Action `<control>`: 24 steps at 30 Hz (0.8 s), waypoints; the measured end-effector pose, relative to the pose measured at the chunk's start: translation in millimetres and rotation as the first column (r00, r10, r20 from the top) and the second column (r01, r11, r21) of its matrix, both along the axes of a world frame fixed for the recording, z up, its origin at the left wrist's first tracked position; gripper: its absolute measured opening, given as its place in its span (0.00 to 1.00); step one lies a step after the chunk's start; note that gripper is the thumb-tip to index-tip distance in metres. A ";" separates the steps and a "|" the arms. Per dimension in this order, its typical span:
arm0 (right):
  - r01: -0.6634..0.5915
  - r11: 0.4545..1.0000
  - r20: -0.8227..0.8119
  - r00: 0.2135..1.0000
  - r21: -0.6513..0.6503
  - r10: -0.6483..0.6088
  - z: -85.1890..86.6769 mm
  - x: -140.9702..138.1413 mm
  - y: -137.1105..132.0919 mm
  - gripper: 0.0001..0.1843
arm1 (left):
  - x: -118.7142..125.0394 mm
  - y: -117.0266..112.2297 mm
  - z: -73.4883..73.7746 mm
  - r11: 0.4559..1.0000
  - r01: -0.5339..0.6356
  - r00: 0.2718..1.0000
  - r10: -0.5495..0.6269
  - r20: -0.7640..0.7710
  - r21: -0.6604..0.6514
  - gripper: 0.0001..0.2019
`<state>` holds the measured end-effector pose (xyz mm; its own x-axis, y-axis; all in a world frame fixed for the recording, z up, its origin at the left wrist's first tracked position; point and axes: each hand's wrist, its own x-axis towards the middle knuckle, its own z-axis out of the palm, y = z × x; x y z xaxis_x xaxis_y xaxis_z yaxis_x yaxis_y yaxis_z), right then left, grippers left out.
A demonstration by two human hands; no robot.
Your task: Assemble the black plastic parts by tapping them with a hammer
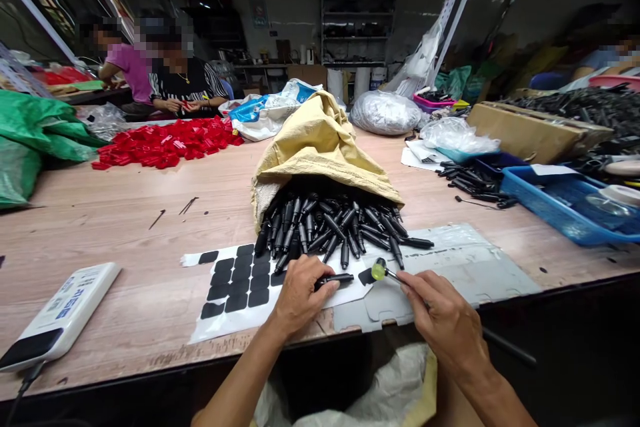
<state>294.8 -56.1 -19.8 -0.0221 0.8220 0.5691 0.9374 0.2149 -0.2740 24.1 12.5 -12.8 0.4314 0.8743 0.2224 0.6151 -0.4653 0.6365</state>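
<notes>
My left hand [305, 297] is closed on a black cylindrical part [337, 279] lying low over the work sheet. In my right hand [443, 313] is a small mallet with a translucent yellow-green and black head [379, 270]; its dark handle runs back past my palm. A single black sticker [367, 276] lies beside the mallet head. Under my left wrist is a white sheet of black stickers [241, 275]. Just beyond my hands, a heap of similar black parts [330, 223] spills from a yellow woven sack [320, 140].
A grey board [450, 273] lies at the right front. Further right are a blue basket [555, 210] and a cardboard box [530, 127]. Red parts [170, 140] are piled at left, near a white power bank [65, 310] with a cable. Two people [185, 83] sit opposite.
</notes>
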 end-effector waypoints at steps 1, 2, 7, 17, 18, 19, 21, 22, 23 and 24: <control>0.001 1.000 0.024 1.000 0.001 -0.001 -4.3 1.4 1.0 0.13 | -0.2 -0.2 0.0 1.000 0.002 1.000 -0.002 0.000 0.001 0.06; 0.000 1.000 0.041 0.999 0.004 0.000 -8.2 1.7 2.4 0.12 | -0.4 -0.5 0.0 1.000 0.004 1.000 -0.004 0.000 0.001 0.06; 0.038 0.998 0.039 0.998 0.049 -0.040 -17.9 -5.6 10.5 0.12 | -0.8 -2.0 0.8 1.000 0.008 1.000 -0.008 0.007 -0.006 0.06; 0.162 0.976 0.034 0.985 0.149 -0.168 -26.3 -17.5 25.3 0.11 | -0.3 -4.3 3.7 1.000 -0.006 1.000 0.006 0.024 0.005 0.10; 0.166 0.973 0.036 0.984 0.159 -0.174 -27.3 -17.8 26.1 0.11 | -0.3 -4.6 3.5 1.000 -0.006 1.000 0.006 0.023 0.007 0.10; 0.170 0.971 0.040 0.983 0.168 -0.179 -28.0 -17.9 26.7 0.11 | -0.4 -4.8 3.3 1.000 -0.006 1.000 0.006 0.021 0.008 0.10; 0.177 0.967 0.049 0.981 0.185 -0.189 -29.1 -18.1 27.0 0.12 | -0.4 -5.2 3.0 1.000 -0.010 1.000 0.010 0.018 0.009 0.11; 0.179 0.965 0.053 0.980 0.191 -0.192 -29.4 -18.2 27.0 0.12 | -0.5 -5.3 3.1 1.000 -0.013 1.000 0.013 0.017 0.009 0.11; 0.181 0.963 0.055 0.979 0.199 -0.196 -29.6 -18.2 26.9 0.11 | -0.5 -5.4 3.2 1.000 -0.014 1.000 0.014 0.017 0.009 0.11; 0.182 0.962 0.056 0.979 0.204 -0.197 -29.8 -18.2 26.8 0.11 | -0.6 -5.5 3.4 1.000 -0.015 1.000 0.014 0.018 0.007 0.10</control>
